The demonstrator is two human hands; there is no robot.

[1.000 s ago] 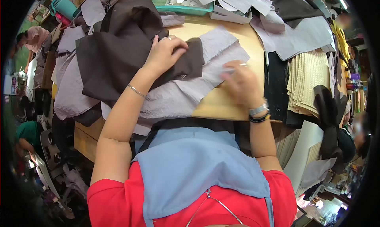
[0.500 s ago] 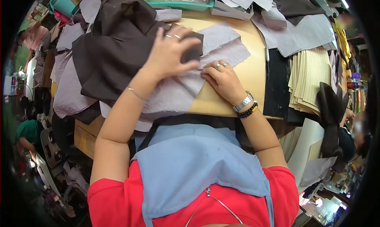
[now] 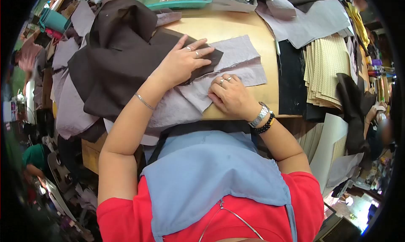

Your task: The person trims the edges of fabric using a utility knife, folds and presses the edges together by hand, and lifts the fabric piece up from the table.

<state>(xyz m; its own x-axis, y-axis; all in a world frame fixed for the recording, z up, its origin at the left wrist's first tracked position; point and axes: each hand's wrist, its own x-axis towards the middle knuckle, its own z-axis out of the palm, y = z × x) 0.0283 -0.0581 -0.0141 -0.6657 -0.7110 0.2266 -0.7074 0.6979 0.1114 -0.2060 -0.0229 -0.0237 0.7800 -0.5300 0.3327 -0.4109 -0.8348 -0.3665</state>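
My left hand [image 3: 184,62] lies with its fingers spread flat on the dark brown cloth [image 3: 122,60], close to that cloth's right-hand corner. Beneath and beside the brown cloth is a crinkled pale mauve cloth [image 3: 177,108], which extends to the right in folds with a frayed edge. My right hand [image 3: 232,96] is closed, its curled fingers on the lower edge of the mauve cloth. The fingertips are partly hidden under the hand. Both cloths rest on a light wooden table [image 3: 219,24].
A green tray [image 3: 177,5] with small pale pieces stands at the back. To the right are grey-white sheets [image 3: 314,29], a black strip [image 3: 290,81] and a stack of cream textured sheets [image 3: 329,73]. A person in a green top [image 3: 36,155] is at far left.
My left hand has come down onto the brown cloth, whose corner has shifted slightly right. My right hand has moved a little down and left along the mauve cloth. The view has shifted slightly.
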